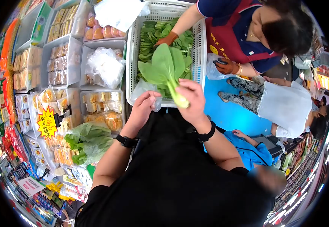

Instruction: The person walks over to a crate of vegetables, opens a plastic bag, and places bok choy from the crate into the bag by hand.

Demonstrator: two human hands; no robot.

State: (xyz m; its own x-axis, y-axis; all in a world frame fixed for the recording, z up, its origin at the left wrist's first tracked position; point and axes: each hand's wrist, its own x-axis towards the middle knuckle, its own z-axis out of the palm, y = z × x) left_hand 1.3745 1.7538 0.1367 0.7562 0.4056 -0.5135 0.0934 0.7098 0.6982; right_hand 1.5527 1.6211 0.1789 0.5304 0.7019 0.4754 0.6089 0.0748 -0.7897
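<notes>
My right hand (190, 99) is closed around the pale stem of a leafy green vegetable (163, 67), its broad leaves pointing up and left over a white basket (133, 49). To its left, my left hand (146, 108) pinches the edge of a clear plastic bag (143, 89) at the basket's near rim. Loose greens (149, 41) fill the basket. A co-worker's gloved hand (167, 39) reaches into them at the far side, and that person's other gloved hand (227, 66) holds another plastic bag (214, 68).
Bins of packaged baked goods (103, 97) stand left of the basket. Bagged greens (90, 142) lie on packages at the lower left. The co-worker in a red apron (229, 32) leans in from the upper right. Other people are at the right.
</notes>
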